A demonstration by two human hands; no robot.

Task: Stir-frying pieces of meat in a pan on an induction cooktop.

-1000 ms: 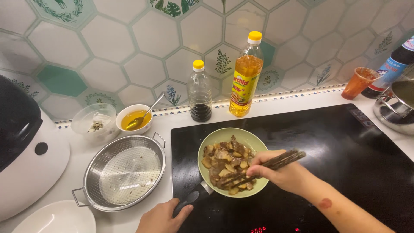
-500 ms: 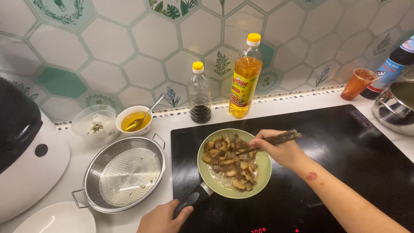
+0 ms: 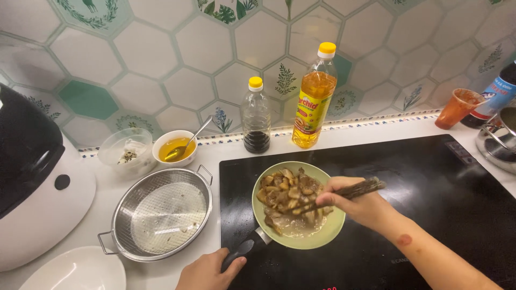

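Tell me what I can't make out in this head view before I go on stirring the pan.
- Left hand: cut off by the bottom edge; its grip on the pan handle shows only in part.
- Chopsticks: tips buried among the food pieces.
- Pan floor: covered by food and the right hand.
- Steel pot: cut off by the right edge.

A steel mesh colander (image 3: 160,214) sits on the white desk (image 3: 215,156) beside a white plate (image 3: 75,271) and a rice cooker (image 3: 32,177) — behind stand a yellow-capped oil bottle (image 3: 314,99), a dark-sauce bottle (image 3: 256,118), a small bowl with a spoon (image 3: 174,147) — and an orange cup (image 3: 456,107) at right.
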